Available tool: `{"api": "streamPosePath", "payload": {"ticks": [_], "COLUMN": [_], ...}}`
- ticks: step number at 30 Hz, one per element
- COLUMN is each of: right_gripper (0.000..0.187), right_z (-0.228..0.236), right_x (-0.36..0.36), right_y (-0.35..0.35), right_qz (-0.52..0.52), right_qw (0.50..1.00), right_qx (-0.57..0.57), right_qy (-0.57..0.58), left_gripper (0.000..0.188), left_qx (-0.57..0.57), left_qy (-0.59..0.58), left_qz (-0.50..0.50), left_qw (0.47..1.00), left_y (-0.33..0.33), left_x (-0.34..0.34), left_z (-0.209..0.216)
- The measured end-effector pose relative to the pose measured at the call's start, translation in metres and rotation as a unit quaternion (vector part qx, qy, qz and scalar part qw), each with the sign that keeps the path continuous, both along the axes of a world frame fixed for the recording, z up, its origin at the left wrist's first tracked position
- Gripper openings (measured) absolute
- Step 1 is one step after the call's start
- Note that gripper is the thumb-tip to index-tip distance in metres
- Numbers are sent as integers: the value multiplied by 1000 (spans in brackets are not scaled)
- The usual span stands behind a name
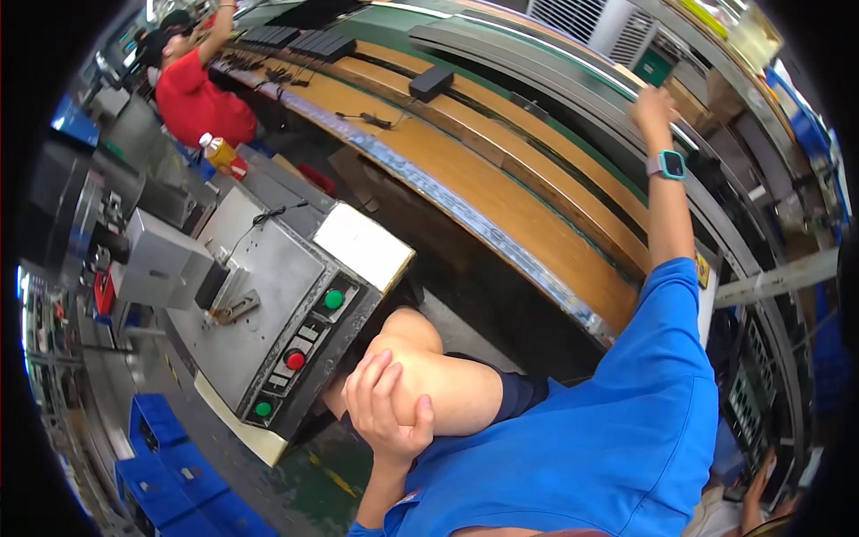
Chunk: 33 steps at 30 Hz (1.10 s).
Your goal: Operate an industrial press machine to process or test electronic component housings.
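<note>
My left hand [386,407] lies on my bare knee with its fingers spread, holding nothing. Out to the far right, my right arm is stretched over the line, a watch [671,165] on its wrist. The fingers of my right hand [655,109] are curled near a metal rail [573,85]; whatever they hold, if anything, is hidden. In front of my left side stands a grey machine [259,277] with two green buttons [334,299] and a red button [295,359]. A black block-shaped adapter [212,285] sits in its fixture, with a thin black cable [268,215] trailing behind.
Along the wooden bench [510,206] lie a black box [431,82], a coiled cable [367,118] and more black boxes [322,45]. A person in a red shirt [201,98] works at the far left. Blue bins [174,474] stand lower left; a bottle [219,152] is behind the machine.
</note>
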State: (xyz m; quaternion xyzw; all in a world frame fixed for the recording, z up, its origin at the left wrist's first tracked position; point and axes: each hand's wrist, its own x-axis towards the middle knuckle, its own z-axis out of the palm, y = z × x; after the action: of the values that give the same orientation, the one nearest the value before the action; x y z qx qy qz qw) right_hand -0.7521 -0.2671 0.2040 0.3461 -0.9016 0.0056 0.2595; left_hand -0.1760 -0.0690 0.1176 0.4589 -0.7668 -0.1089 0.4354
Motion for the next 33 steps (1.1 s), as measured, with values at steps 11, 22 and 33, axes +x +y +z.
{"api": "streamPosePath", "payload": {"ticks": [11,22,33], "right_gripper": [96,77,59], "right_z": [-101,65,-38], "right_x": [225,290,422], "right_y": [-291,-165,-143], "right_qz": [318,546,657], "right_qw": [906,780,645], "right_qx": [61,-257,170], "right_qy": [-272,-164,-352], "left_gripper": [39,54,90], "left_qx": [-9,55,69], "left_qy": [39,172,253], "left_qz": [-55,269,46], "left_qw": [998,946,964], "left_y": [-1,-135,-221], "left_x": [-6,225,279], "left_z": [1,-49,-42]}}
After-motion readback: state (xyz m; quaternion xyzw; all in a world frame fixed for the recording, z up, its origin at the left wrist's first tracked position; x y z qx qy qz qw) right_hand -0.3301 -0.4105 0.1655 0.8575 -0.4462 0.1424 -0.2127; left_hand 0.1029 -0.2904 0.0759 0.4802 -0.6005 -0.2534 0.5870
